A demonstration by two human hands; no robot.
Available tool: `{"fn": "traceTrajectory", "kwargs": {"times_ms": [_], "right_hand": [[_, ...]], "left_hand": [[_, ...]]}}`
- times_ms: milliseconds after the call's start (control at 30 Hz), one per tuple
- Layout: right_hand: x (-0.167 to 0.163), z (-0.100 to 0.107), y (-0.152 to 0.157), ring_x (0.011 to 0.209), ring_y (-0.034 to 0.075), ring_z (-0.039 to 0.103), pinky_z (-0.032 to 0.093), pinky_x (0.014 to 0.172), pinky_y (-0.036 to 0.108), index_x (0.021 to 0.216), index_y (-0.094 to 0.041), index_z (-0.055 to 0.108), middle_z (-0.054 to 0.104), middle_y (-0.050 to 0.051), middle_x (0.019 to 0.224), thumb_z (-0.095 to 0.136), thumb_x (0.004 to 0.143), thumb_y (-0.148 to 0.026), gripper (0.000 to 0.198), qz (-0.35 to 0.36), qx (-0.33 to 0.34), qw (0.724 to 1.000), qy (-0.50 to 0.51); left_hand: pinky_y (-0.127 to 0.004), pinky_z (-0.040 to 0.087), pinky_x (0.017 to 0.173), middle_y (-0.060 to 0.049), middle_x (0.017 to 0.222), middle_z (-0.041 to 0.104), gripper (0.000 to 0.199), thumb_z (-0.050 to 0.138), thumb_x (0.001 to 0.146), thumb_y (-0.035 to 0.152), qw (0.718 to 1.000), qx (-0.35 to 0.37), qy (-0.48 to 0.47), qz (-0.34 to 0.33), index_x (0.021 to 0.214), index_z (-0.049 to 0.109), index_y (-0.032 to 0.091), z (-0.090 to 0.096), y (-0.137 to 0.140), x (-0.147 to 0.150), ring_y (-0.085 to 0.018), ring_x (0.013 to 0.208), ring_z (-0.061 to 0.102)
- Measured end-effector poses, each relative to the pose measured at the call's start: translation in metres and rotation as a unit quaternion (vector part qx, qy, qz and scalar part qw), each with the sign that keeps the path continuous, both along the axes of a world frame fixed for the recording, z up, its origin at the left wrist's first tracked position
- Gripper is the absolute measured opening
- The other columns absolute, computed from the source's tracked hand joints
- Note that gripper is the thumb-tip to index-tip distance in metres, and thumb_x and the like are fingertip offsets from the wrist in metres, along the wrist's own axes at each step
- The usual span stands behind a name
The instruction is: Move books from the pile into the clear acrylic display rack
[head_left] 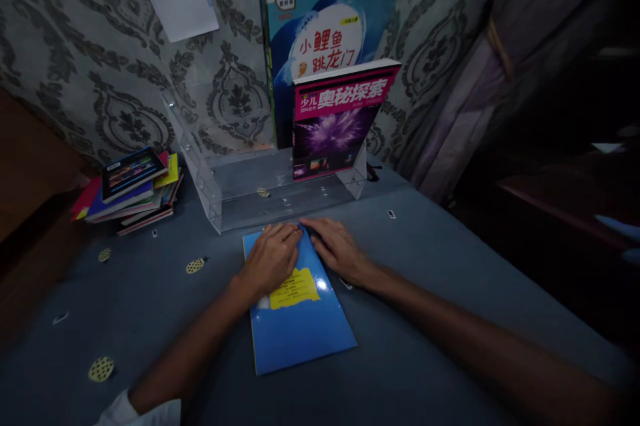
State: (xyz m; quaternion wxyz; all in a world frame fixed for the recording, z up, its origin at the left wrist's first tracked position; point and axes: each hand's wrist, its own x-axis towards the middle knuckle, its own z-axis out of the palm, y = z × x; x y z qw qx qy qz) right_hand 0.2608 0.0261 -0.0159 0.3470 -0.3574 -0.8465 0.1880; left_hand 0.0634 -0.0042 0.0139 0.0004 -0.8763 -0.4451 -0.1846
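One blue booklet (303,336), one clear rack (255,208), one book stack (131,176) and four pineapple prints (195,266) show.

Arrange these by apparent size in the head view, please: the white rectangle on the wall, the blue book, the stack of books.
1. Blue book
2. Stack of books
3. White rectangle
The blue book lies nearest the camera.

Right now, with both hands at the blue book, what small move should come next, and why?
With the right hand, I'd probably lift the far right corner of the blue book: it lies flat on the table, that hand is at that corner, the left hand rests on the cover, and a clear rack stands just beyond.
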Motion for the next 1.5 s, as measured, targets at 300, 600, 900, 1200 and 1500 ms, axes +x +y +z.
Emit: {"fn": "traceTrajectory", "kwargs": {"times_ms": [300, 600, 900, 1200, 1500], "right_hand": [[-0.001, 0.007, -0.002, 0.114, 0.027, 0.058, 0.044, 0.100, 0.049, 0.137, -0.020, 0.058, 0.069, 0.011, 0.126, 0.043, 0.095, -0.014, 0.045, -0.009, 0.006, 0.998, -0.060], [-0.001, 0.006, -0.002, 0.114, 0.026, 0.058, 0.043, 0.099, 0.049, 0.138, -0.022, 0.057, 0.068, 0.009, 0.128, 0.044, 0.095, -0.012, 0.046, 0.000, 0.012, 0.999, -0.048], [-0.001, 0.005, -0.001, 0.116, 0.026, 0.058, 0.043, 0.100, 0.049, 0.137, -0.021, 0.057, 0.067, 0.010, 0.129, 0.046, 0.092, -0.009, 0.048, 0.004, 0.008, 0.999, -0.043], [-0.001, 0.007, -0.001, 0.115, 0.026, 0.058, 0.044, 0.098, 0.046, 0.134, -0.019, 0.059, 0.068, 0.011, 0.128, 0.046, 0.093, -0.009, 0.044, 0.001, 0.014, 0.999, -0.051], [0.002, 0.002, 0.002, 0.113, 0.027, 0.060, 0.046, 0.098, 0.049, 0.132, -0.020, 0.060, 0.069, 0.011, 0.126, 0.045, 0.095, -0.013, 0.040, 0.006, 0.022, 0.999, -0.045]], "left_hand": [[-0.044, 0.049, 0.097, -0.011, 0.115, 0.068, 0.036, 0.043, 0.093, 0.011, 1.000, 0.021, 0.009, -0.014, 0.120, 0.065, 0.017, 0.002, 0.001, 0.000, -0.025, 0.107, 0.060], [-0.046, 0.049, 0.096, -0.011, 0.117, 0.068, 0.036, 0.043, 0.093, 0.012, 1.000, 0.024, 0.007, -0.009, 0.122, 0.065, 0.017, -0.001, 0.001, -0.001, -0.026, 0.107, 0.060], [-0.044, 0.050, 0.095, -0.012, 0.114, 0.069, 0.035, 0.045, 0.093, 0.012, 0.999, 0.041, 0.017, -0.012, 0.121, 0.065, 0.015, -0.001, 0.001, 0.000, -0.027, 0.108, 0.061], [-0.045, 0.049, 0.095, -0.012, 0.118, 0.069, 0.034, 0.047, 0.092, 0.010, 0.999, 0.039, 0.021, -0.009, 0.121, 0.064, 0.013, 0.000, 0.000, 0.001, -0.027, 0.109, 0.061], [-0.044, 0.054, 0.086, -0.011, 0.113, 0.071, 0.030, 0.045, 0.094, 0.012, 0.994, 0.059, 0.075, 0.062, 0.116, 0.066, 0.016, 0.003, -0.019, -0.034, -0.027, 0.100, 0.065]]}}
